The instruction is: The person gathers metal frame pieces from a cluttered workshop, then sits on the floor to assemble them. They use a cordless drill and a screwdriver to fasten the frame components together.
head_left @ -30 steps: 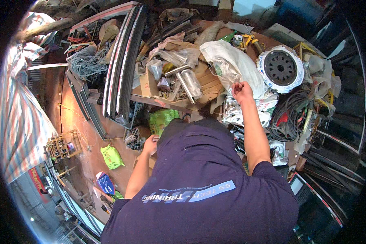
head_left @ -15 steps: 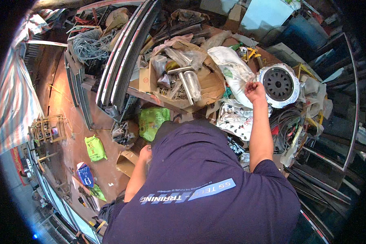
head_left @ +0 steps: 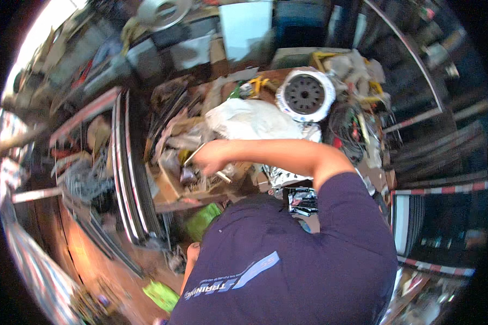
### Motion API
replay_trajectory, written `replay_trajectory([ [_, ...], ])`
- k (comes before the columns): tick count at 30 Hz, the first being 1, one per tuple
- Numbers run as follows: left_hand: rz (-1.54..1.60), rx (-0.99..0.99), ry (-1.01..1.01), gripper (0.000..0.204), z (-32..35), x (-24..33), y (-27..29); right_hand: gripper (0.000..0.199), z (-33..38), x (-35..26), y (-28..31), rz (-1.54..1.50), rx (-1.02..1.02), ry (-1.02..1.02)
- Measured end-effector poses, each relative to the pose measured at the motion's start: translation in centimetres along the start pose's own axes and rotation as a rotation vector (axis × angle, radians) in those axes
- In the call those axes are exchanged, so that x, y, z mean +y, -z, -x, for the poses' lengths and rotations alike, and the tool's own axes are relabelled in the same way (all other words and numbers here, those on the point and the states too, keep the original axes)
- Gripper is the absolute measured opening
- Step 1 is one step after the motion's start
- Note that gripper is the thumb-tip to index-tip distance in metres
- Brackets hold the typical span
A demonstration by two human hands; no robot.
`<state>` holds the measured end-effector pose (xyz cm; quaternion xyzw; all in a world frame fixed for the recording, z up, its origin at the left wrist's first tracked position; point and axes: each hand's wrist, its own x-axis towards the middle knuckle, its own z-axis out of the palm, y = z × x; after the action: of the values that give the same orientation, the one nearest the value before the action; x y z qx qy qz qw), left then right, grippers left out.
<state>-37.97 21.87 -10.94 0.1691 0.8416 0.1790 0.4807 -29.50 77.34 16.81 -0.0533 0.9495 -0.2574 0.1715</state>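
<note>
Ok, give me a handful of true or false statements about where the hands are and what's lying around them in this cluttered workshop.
1. The right hand reaches across to the cardboard box of metal parts. True.
2. The round metal disc lies under the right hand. False: it sits apart, beyond the forearm.
3. A white plastic bag lies just past the right forearm. True.
4. The left hand is raised above the box. False: it hangs low by the torso, mostly hidden.
5. The person wears a white shirt. False: the shirt is dark blue.
</note>
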Motion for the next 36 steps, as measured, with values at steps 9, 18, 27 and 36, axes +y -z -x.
replay_trajectory([
  [9,0.076,0.061,-0.196,0.052,-5.4,2.4,9.1,0.051,-17.2,-32.3,13.0,0.593,-0.149,0.769],
  [18,-0.015,0.029,-0.099,0.056,-5.1,1.7,11.1,0.045,-22.8,-42.4,13.2,0.634,-0.165,0.863],
  [27,-0.029,0.017,-0.05,0.06,-3.4,1.0,10.9,0.04,-21.0,-46.6,11.9,0.7,-0.22,0.972],
  [36,-0.051,0.033,-0.036,0.064,-3.6,3.3,8.1,0.036,-7.7,-41.4,12.2,0.75,-0.322,0.937],
])
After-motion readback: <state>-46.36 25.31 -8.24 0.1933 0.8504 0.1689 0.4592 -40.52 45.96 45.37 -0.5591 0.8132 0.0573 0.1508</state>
